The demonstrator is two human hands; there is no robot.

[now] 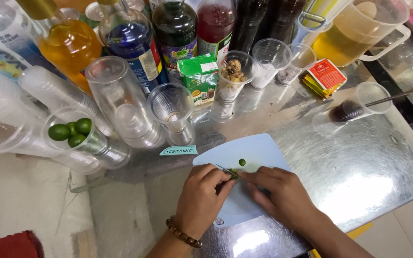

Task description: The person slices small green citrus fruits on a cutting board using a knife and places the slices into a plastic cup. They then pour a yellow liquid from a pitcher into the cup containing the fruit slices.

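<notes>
Your left hand, beaded bracelet at the wrist, grips a small knife; your right hand pinches a green lime piece on the pale blue cutting board. A cut slice lies just beyond. Farther: cup of whole limes, stacked plastic cups, syrup bottles on the metal counter

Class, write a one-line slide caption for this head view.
Both hands, left and right, hold a small green lime on a pale cutting board.
</notes>
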